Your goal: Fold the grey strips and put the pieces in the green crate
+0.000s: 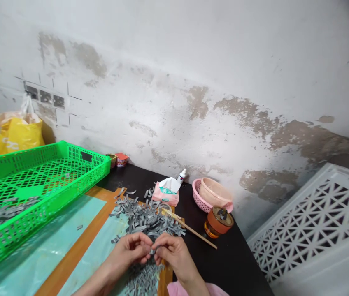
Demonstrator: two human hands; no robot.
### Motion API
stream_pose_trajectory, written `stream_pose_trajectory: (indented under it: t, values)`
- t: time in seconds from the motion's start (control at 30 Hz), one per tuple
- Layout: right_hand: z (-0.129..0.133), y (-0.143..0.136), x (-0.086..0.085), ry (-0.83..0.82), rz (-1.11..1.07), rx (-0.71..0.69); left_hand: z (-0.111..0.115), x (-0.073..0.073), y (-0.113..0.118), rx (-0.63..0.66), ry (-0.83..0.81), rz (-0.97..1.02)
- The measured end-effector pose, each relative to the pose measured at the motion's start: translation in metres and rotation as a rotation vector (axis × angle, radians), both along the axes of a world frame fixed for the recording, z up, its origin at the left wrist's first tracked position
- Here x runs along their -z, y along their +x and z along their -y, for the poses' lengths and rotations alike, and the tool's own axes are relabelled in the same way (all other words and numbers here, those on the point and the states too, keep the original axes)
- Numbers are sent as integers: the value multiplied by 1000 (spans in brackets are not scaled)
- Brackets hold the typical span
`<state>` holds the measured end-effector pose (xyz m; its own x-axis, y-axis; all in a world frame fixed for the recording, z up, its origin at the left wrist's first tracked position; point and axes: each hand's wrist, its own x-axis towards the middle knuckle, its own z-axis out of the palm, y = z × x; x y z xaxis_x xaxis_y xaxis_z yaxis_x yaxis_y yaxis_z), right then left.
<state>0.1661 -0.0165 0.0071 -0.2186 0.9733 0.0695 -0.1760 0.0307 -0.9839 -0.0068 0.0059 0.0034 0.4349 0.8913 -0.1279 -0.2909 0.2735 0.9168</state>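
Observation:
My left hand (133,247) and my right hand (173,251) meet in the low middle of the head view. Both are closed, thumbs and fingertips pinching a small grey strip (152,251) between them; the fingers cover much of it. Just beyond the fingertips lies a heap of loose grey strips (150,220). Nearer to me, below the hands, many smaller grey pieces (143,283) are spread over the light blue sheet (83,242). A wooden stick (199,236) reaches from the heap towards the right.
A green plastic crate (60,185) holding grey pieces (6,213) stands left. Behind the heap are a tissue pack (166,198) and a white bottle (181,176). Pink baskets (202,199) and an amber jar (219,224) stand right on the black table (224,263), beside a white lattice panel (316,230).

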Motion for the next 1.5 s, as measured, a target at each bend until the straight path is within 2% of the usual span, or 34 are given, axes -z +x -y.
stream_pose_trajectory:
  t: [0.27, 0.4, 0.67, 0.8, 1.1, 1.3, 1.5]
  values:
    - [-2, 1, 4, -212, 72, 80, 1, -11, 0, 7, -1, 18]
    - [-3, 0, 5, -193, 41, 101, 2, -11, 1, 19, 61, -24]
    - [-3, -4, 4, -174, 33, 93, 5, -6, 5, -53, 163, -113]
    - [-3, -5, 4, -177, 56, 109, 5, -4, 6, -50, 207, -137]
    - [-4, -4, 9, -156, -13, 122, 1, 1, 6, 8, 113, -57]
    - [-5, -6, 17, -113, -47, 158, 3, 2, 8, -43, 188, -107]
    - [-2, -6, 6, -128, -45, 143, 5, -3, 6, -21, 221, -130]
